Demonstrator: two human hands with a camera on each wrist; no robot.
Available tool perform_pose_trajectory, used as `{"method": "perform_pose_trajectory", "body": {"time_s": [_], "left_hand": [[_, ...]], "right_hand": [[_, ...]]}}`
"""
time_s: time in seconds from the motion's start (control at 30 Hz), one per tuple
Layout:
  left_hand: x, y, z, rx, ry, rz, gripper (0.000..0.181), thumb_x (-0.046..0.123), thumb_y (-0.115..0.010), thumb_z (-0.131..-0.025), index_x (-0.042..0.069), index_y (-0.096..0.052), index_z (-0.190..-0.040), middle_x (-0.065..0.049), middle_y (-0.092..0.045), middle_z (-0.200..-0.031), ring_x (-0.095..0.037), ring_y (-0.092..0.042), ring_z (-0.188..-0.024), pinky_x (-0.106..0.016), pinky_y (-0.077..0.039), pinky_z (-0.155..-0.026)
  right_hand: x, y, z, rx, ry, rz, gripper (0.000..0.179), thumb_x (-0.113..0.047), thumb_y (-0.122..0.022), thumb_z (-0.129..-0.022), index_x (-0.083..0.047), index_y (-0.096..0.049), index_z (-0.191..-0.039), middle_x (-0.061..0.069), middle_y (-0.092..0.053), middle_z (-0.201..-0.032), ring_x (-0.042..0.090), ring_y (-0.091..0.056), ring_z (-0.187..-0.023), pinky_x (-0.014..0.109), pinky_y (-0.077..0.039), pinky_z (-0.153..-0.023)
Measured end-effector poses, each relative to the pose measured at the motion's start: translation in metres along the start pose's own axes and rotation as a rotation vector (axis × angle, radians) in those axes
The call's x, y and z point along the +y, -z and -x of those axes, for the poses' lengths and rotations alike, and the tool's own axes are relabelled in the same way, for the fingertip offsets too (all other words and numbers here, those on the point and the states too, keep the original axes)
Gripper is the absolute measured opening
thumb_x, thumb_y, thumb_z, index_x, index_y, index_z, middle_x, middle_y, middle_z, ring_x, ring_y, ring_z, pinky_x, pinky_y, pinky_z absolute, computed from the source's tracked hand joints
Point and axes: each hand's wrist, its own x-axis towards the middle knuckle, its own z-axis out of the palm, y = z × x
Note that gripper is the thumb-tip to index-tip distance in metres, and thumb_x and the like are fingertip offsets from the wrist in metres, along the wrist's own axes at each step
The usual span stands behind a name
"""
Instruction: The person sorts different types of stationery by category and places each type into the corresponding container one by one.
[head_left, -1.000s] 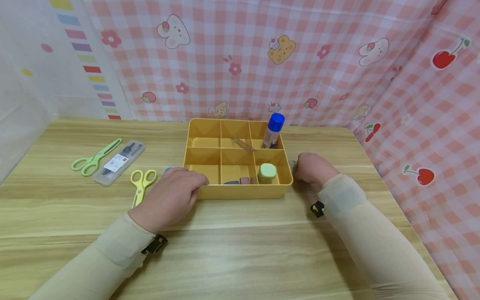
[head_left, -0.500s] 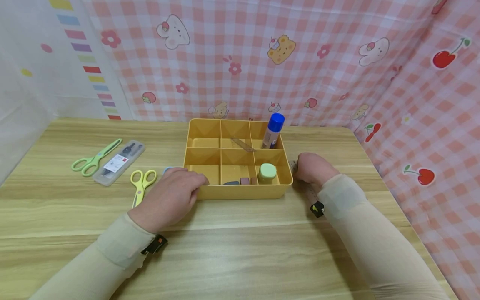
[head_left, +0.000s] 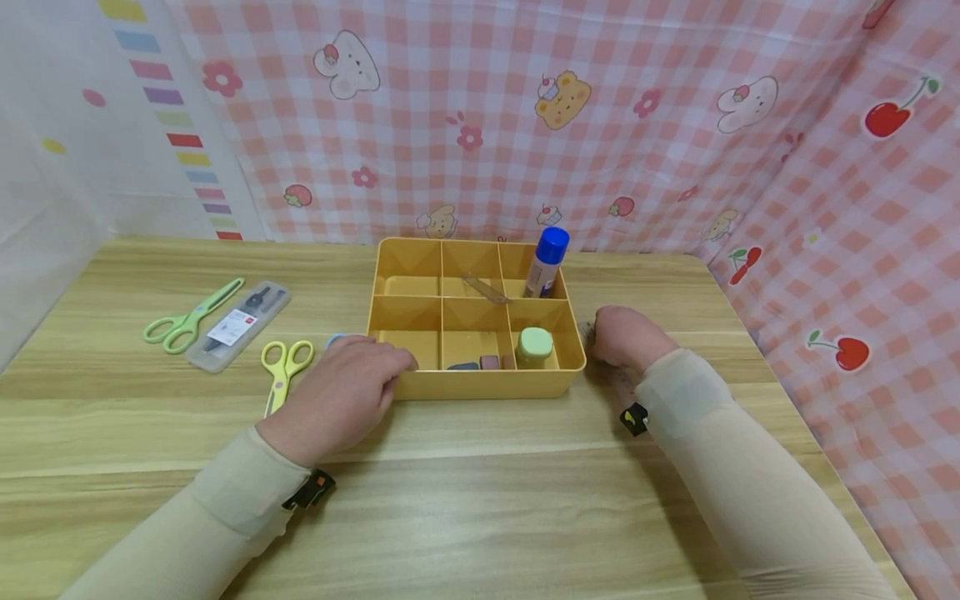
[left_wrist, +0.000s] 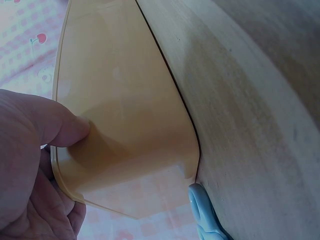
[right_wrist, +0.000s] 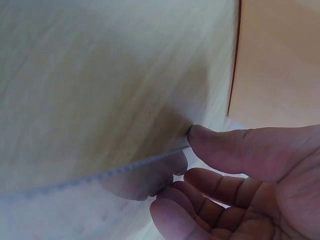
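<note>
My left hand [head_left: 341, 396] grips the front left corner of a yellow six-compartment organizer box [head_left: 480, 384]. In the left wrist view its thumb lies on the outer wall, and the other fingers are over the rim. To the right of the box, my right hand [head_left: 633, 337] pinches a clear ruler [right_wrist: 60, 210] between thumb and fingers, low at the tabletop. The ruler's marked strip [head_left: 621, 387] shows under the hand. In the box stand a blue-capped glue stick [head_left: 546, 262] at back right and a green-topped small container [head_left: 535, 343] at front right.
Green scissors [head_left: 193, 317], a clear compass case [head_left: 238, 325] and yellow scissors [head_left: 281, 371] lie left of the box. A light blue handle [left_wrist: 202, 212] lies beside its left side. A thin clear strip [head_left: 486, 288] and several small blocks [head_left: 489, 362] are inside. Checked cloth hangs behind and at right.
</note>
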Motion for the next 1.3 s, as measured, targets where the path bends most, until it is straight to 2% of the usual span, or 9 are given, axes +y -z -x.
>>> {"method": "perform_pose_trajectory", "body": {"time_s": [0.4, 0.63, 0.83, 1.13, 1.3], "left_hand": [[-0.0003, -0.0002, 0.0005, 0.006, 0.003, 0.011, 0.019, 0.003, -0.061, -0.097, 0.014, -0.074, -0.107, -0.001, -0.079, -0.1, -0.023, -0.073, -0.098, -0.045, -0.05, -0.1], [-0.0008, -0.0004, 0.0004, 0.005, 0.001, 0.012, 0.019, 0.003, -0.061, -0.097, 0.013, -0.074, -0.107, -0.001, -0.079, -0.099, -0.022, -0.073, -0.097, -0.045, -0.05, -0.1], [-0.001, -0.0005, 0.0006, 0.007, 0.002, 0.013, 0.02, 0.003, -0.061, -0.097, 0.014, -0.074, -0.107, -0.001, -0.079, -0.1, -0.023, -0.073, -0.098, -0.045, -0.05, -0.1], [-0.0003, 0.0, 0.0006, 0.009, 0.003, 0.01, 0.019, 0.002, -0.061, -0.097, 0.014, -0.073, -0.106, -0.001, -0.078, -0.098, -0.023, -0.073, -0.098, -0.045, -0.05, -0.099], [0.0, 0.0004, 0.0006, -0.002, 0.01, 0.006, 0.019, 0.003, -0.061, -0.097, 0.014, -0.074, -0.107, -0.001, -0.078, -0.1, -0.023, -0.073, -0.098, -0.045, -0.05, -0.1]], "right_hand": [[-0.0004, -0.0012, -0.0012, -0.005, -0.006, 0.018, 0.019, -0.006, -0.058, -0.089, 0.006, -0.067, -0.101, 0.021, -0.071, -0.1, 0.031, -0.063, -0.086, 0.052, -0.055, -0.093], [0.0005, -0.0014, -0.0013, -0.008, 0.008, 0.026, 0.02, -0.004, -0.058, -0.087, 0.008, -0.066, -0.102, 0.021, -0.07, -0.098, 0.031, -0.062, -0.084, 0.05, -0.056, -0.089], [0.0, -0.0007, -0.0005, -0.015, 0.013, 0.023, 0.026, -0.003, -0.057, -0.089, 0.01, -0.066, -0.109, 0.022, -0.069, -0.101, 0.031, -0.062, -0.085, 0.049, -0.056, -0.088], [0.0005, -0.0003, 0.0, 0.005, 0.031, 0.023, 0.015, -0.006, -0.056, -0.088, 0.004, -0.065, -0.094, 0.019, -0.066, -0.092, 0.031, -0.061, -0.082, 0.046, -0.054, -0.081], [0.0012, -0.0009, 0.0016, 0.029, 0.048, 0.027, 0.015, -0.005, -0.055, -0.086, 0.004, -0.065, -0.094, 0.019, -0.066, -0.09, 0.031, -0.061, -0.079, 0.046, -0.054, -0.079]]}}
